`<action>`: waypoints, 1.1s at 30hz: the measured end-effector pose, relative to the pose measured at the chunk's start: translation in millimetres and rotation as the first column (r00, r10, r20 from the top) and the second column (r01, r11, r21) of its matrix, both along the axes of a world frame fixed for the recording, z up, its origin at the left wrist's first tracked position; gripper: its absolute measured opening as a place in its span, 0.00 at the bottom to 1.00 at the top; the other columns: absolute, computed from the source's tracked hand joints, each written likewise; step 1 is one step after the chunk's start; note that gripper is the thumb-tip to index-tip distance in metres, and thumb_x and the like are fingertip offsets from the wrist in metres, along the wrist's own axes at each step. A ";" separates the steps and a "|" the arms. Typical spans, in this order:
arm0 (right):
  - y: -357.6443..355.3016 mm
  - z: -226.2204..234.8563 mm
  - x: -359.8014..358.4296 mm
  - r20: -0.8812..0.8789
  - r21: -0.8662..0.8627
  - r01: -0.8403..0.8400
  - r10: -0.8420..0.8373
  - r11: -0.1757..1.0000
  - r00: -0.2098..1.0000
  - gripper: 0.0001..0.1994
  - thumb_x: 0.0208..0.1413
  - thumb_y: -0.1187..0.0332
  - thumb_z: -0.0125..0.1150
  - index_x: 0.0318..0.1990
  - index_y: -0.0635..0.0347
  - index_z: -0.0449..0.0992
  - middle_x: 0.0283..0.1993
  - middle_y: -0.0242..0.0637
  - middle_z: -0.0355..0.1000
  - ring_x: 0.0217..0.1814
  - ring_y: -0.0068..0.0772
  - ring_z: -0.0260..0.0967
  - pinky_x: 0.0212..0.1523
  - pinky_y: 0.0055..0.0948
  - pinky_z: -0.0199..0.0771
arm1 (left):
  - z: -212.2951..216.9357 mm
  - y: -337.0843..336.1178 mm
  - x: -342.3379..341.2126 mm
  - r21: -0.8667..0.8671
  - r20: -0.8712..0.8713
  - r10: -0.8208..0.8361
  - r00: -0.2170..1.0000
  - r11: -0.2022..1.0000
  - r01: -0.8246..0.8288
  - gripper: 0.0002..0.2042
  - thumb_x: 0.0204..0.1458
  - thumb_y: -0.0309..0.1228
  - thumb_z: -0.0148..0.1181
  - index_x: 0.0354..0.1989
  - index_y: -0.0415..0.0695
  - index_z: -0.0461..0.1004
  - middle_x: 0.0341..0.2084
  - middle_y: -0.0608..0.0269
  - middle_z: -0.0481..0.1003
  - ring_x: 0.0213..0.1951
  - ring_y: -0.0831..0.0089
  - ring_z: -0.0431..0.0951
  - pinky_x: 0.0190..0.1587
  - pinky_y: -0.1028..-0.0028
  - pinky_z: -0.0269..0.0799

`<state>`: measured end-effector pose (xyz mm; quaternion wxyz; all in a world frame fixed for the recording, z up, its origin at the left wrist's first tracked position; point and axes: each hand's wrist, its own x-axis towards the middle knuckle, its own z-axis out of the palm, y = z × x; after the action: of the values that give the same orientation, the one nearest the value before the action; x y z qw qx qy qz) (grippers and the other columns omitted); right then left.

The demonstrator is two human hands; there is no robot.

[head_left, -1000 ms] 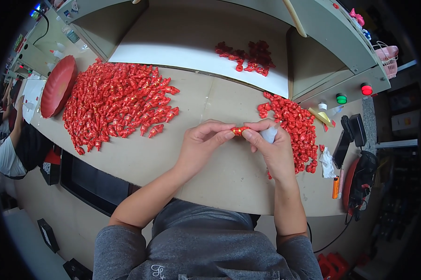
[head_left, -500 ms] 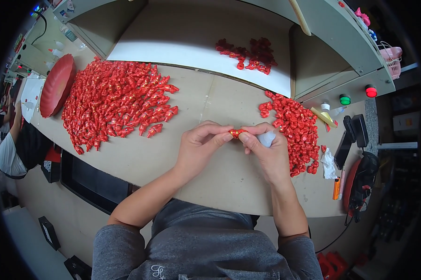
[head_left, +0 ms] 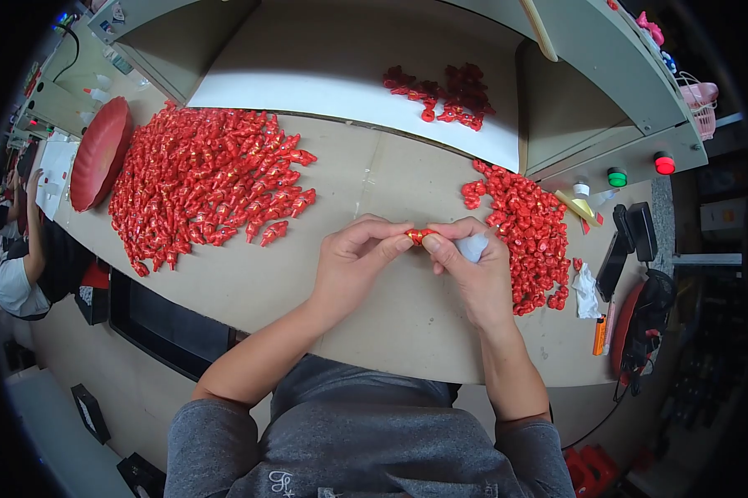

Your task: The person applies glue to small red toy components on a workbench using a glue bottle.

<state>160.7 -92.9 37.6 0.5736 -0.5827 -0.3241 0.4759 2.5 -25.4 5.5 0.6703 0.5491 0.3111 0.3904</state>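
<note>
Between my two hands, above the middle of the table, is a small red figurine (head_left: pixel 418 236) with gold markings. My left hand (head_left: pixel 356 257) pinches its left end between thumb and forefinger. Its right end is pinched by my right hand (head_left: pixel 473 261), which also keeps a small whitish bottle-like thing (head_left: pixel 473 246) tucked against the palm; its exact kind is unclear. A large heap of red figurines with gold touches (head_left: pixel 204 178) lies to the left. Close to my right hand is a pile of smaller red pieces (head_left: pixel 536 241).
A lit, open-fronted cabinet (head_left: pixel 307 95) stands at the back with more red pieces (head_left: pixel 453 93) inside. A red oval tray (head_left: pixel 100 153) leans at far left. At right lie crumpled tissue (head_left: pixel 585 292), an orange lighter (head_left: pixel 599 336) and a black phone (head_left: pixel 613 266). Another person (head_left: pixel 27 266) works at left.
My hands stay almost still, pinching the same red figurine. At far left, the other person's arm has shifted upward.
</note>
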 end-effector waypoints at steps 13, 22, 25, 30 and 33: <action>0.2 15.5 3.2 0.066 0.039 0.011 -0.013 0.999 0.998 0.17 0.62 0.64 0.56 0.53 0.66 0.72 0.43 0.40 0.75 0.38 0.22 0.72 0.33 0.21 0.73 | 13.4 22.7 -11.9 0.066 -0.143 0.114 0.983 0.992 -0.106 0.05 0.55 0.26 0.61 0.37 0.38 0.77 0.32 0.62 0.78 0.37 0.80 0.76 0.40 0.79 0.71; -13.0 41.6 24.6 0.102 -0.136 -0.008 0.023 0.991 0.994 0.16 0.65 0.56 0.49 0.46 0.61 0.71 0.37 0.37 0.75 0.22 0.18 0.65 0.20 0.17 0.64 | 35.4 106.0 -22.4 0.829 -0.471 0.520 0.713 0.538 0.156 0.06 0.50 0.26 0.62 0.35 0.39 0.78 0.29 0.55 0.75 0.35 0.59 0.73 0.44 0.65 0.68; -14.6 27.9 26.3 0.105 -0.005 -0.019 0.019 1.000 0.994 0.13 0.63 0.61 0.54 0.46 0.60 0.67 0.35 0.34 0.73 0.21 0.15 0.61 0.18 0.16 0.60 | 32.8 154.0 21.5 0.829 -0.432 0.439 0.788 0.537 0.155 0.08 0.51 0.27 0.61 0.38 0.41 0.79 0.34 0.54 0.76 0.39 0.57 0.74 0.48 0.65 0.67; -12.2 13.9 23.1 0.217 0.081 0.032 -0.049 0.996 0.975 0.14 0.56 0.73 0.62 0.46 0.60 0.66 0.36 0.31 0.71 0.34 0.15 0.65 0.35 0.19 0.67 | 21.6 208.2 58.8 0.819 -0.527 0.426 0.736 0.484 0.306 0.10 0.50 0.27 0.60 0.42 0.46 0.79 0.40 0.54 0.77 0.44 0.54 0.74 0.51 0.65 0.68; -14.5 32.3 24.5 0.136 0.085 0.028 -0.040 0.996 0.990 0.14 0.57 0.72 0.62 0.47 0.61 0.67 0.36 0.29 0.70 0.33 0.14 0.64 0.33 0.17 0.66 | 21.7 210.8 59.3 0.723 -0.618 0.342 0.708 0.602 0.340 0.12 0.52 0.30 0.60 0.45 0.47 0.78 0.41 0.54 0.78 0.46 0.56 0.74 0.52 0.65 0.68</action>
<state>185.2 -107.4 69.9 0.5814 -0.5954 -0.3723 0.4110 61.7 185.4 27.2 0.1782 0.8924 0.3343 0.2454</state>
